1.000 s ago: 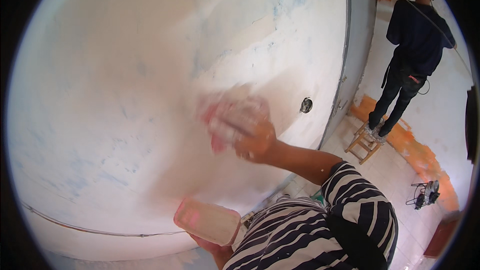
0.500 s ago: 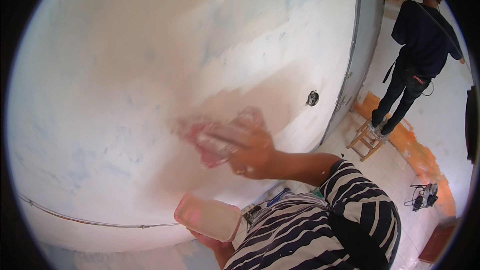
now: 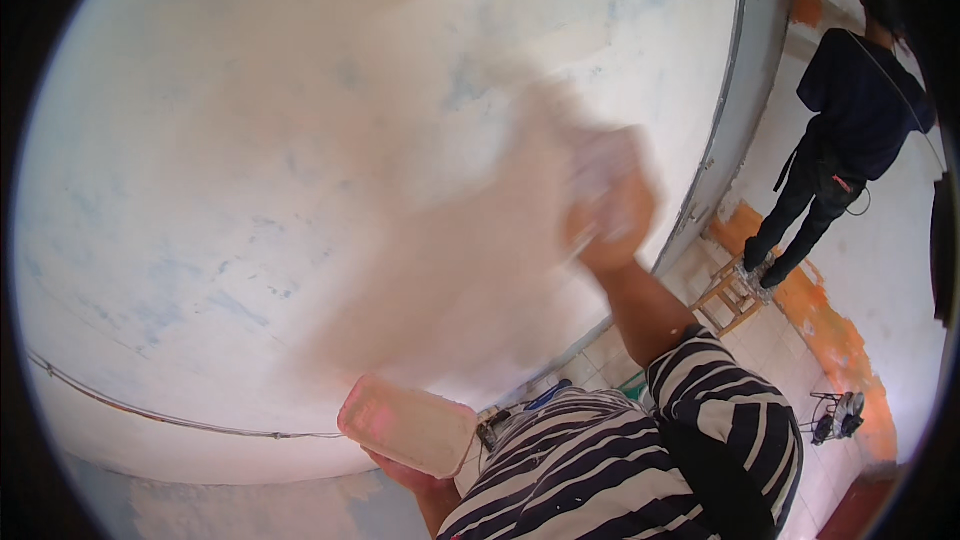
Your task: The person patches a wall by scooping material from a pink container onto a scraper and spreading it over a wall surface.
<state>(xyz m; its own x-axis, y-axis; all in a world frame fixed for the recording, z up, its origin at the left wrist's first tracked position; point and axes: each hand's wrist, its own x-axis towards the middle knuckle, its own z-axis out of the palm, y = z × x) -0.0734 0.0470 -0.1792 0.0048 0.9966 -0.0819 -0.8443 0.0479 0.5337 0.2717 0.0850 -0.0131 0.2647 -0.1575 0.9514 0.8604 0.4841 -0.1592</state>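
My left hand [image 3: 415, 477] is wrapped round the underside of a shallow rectangular tub [image 3: 375, 415], pinkish at one end and smeared off-white. It is held near my chest, by the lower part of the wall. Up and to the right, my right hand [image 3: 620, 215] is raised close to the wall [image 3: 280, 190], its arm stretched out. A flat, pinkish-white smeared tool [image 3: 603, 155] is in it, badly blurred by motion. The wall beside the hand is patchy white, beige and pale blue, with the arm's shadow across it.
At right, a person [image 3: 860, 100] in dark clothes stands on a wooden stool [image 3: 733, 302], facing another wall with an orange band [image 3: 800, 295]. A grey door frame [image 3: 725, 110] lies between. A cable [image 3: 180, 425] runs along the wall at lower left.
My right hand has swept up and right along the wall with the flat tool. The tub in my left hand has shifted slightly left and up. The view has turned slightly.
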